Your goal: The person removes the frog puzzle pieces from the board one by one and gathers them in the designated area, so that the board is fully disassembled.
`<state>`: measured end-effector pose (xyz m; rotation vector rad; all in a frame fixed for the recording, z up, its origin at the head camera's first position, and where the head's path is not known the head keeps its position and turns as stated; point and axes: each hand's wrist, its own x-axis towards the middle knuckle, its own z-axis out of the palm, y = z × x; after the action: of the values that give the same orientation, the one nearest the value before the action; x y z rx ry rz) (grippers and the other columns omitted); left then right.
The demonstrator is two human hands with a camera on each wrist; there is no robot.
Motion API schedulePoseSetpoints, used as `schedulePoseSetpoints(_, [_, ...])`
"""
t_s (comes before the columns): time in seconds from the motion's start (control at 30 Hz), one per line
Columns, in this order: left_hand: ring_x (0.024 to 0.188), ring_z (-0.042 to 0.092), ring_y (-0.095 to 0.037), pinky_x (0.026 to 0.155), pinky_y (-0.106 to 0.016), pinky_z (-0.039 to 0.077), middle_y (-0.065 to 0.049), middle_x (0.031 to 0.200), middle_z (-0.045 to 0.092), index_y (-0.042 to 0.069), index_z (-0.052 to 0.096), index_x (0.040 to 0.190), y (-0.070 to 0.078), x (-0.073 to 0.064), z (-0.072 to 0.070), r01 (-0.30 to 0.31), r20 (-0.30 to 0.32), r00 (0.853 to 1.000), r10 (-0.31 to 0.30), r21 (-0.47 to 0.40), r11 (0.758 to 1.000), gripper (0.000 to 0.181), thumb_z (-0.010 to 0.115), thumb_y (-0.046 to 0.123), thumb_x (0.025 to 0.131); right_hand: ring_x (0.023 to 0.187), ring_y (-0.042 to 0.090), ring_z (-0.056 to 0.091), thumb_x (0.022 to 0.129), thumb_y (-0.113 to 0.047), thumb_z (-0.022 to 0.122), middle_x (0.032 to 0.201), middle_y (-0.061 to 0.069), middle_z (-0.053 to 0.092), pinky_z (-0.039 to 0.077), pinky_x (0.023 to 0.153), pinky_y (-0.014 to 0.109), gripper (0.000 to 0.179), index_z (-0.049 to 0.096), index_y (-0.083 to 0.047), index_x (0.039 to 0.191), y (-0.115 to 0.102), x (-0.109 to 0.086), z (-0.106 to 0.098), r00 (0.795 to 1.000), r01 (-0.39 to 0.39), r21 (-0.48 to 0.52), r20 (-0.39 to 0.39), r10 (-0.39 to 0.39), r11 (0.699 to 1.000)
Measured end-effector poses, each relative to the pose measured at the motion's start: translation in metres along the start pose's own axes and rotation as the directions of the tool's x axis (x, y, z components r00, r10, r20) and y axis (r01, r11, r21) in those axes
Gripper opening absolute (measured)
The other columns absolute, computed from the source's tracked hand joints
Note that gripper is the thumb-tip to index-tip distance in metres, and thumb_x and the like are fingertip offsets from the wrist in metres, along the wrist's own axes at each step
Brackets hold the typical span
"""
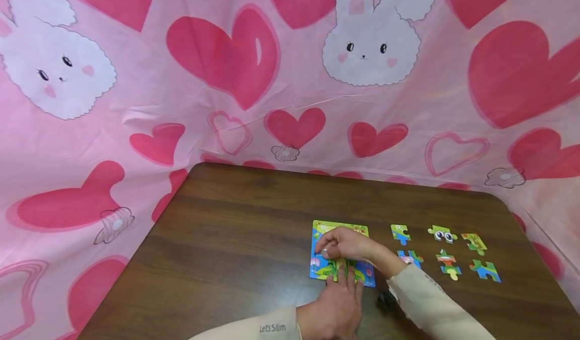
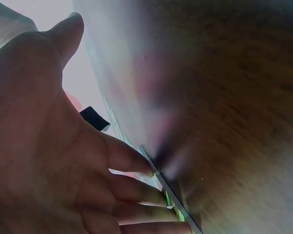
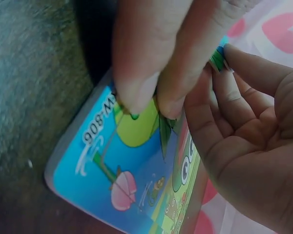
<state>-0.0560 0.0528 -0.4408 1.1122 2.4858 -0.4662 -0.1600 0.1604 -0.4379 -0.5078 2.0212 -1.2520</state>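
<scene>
A frog jigsaw puzzle board (image 1: 370, 279) with a blue border lies on the table. My left hand (image 1: 335, 307) rests on its near edge, with fairly straight fingers pressing on the picture. Above the left part of the board is my right hand (image 1: 346, 244), its fingers bent. Between its thumb and fingers it pinches a small blue and green puzzle piece (image 3: 217, 59), mostly covered by the fingertips. In the right wrist view the board (image 3: 95, 163) shows a pink flower and frog eyes. The left wrist view shows the board's thin edge (image 2: 167, 187) under the fingertips.
Several loose puzzle pieces lie to the right of the board, among them one with eyes (image 1: 442, 234), one with a red mouth (image 1: 448, 265) and a blue-green one (image 1: 486, 270). A small black object (image 1: 386, 299) is by the right sleeve. A pink heart-print cloth (image 1: 299, 78) hangs behind the table.
</scene>
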Motion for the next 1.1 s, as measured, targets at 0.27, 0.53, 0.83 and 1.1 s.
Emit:
schedulePoseSetpoints(0.27, [0.149, 0.032, -0.029, 0.106, -0.037, 0.046, -0.010, 0.166, 0.023, 0.021, 0.024, 0.161, -0.001, 0.000, 0.000, -0.017, 0.025, 1.000, 0.017, 0.034, 0.999, 0.106, 0.054, 0.084, 0.081, 0.062, 0.013, 0.061, 0.096, -0.008, 0.066, 0.083, 0.005, 0.070, 0.059, 0.067, 0.030, 0.019, 0.072, 0.000, 0.112, 0.004, -0.002, 0.000, 0.999, -0.031, 0.065, -0.004, 0.031, 0.997])
schedulePoseSetpoints(0.53, [0.149, 0.033, -0.027, 0.106, -0.036, 0.046, -0.009, 0.166, 0.025, 0.023, 0.025, 0.161, 0.000, 0.000, -0.001, -0.010, 0.024, 1.000, 0.009, 0.049, 0.999, 0.107, 0.054, 0.085, 0.079, 0.067, 0.013, 0.064, 0.098, -0.008, 0.062, 0.096, 0.007, 0.072, 0.060, 0.067, 0.029, 0.023, 0.070, 0.002, 0.117, 0.010, -0.001, -0.001, 0.999, -0.025, 0.098, -0.029, 0.028, 0.995])
schedulePoseSetpoints(0.83, [0.149, 0.033, -0.027, 0.108, -0.037, 0.045, -0.007, 0.165, 0.028, 0.024, 0.027, 0.160, 0.004, -0.002, 0.000, 0.027, -0.013, 1.000, -0.026, 0.077, 0.997, 0.109, 0.054, 0.088, 0.076, 0.078, 0.018, 0.069, 0.101, -0.013, 0.061, 0.101, 0.010, 0.069, 0.061, 0.075, 0.036, 0.030, 0.065, 0.006, 0.124, 0.015, -0.010, -0.018, 0.992, 0.003, 0.167, -0.123, 0.018, 0.986])
schedulePoseSetpoints(1.1, [0.150, 0.033, -0.026, 0.111, -0.035, 0.042, -0.006, 0.165, 0.029, 0.024, 0.028, 0.160, -0.010, -0.004, -0.003, -0.041, -0.008, 0.999, 0.040, -0.036, 0.999, 0.108, 0.044, 0.092, 0.077, 0.089, 0.019, 0.068, 0.101, -0.018, 0.062, 0.118, 0.011, 0.069, 0.061, 0.083, 0.038, 0.036, 0.065, 0.004, 0.128, 0.017, -0.032, -0.041, 0.972, -0.046, 0.193, -0.219, 0.088, 0.980])
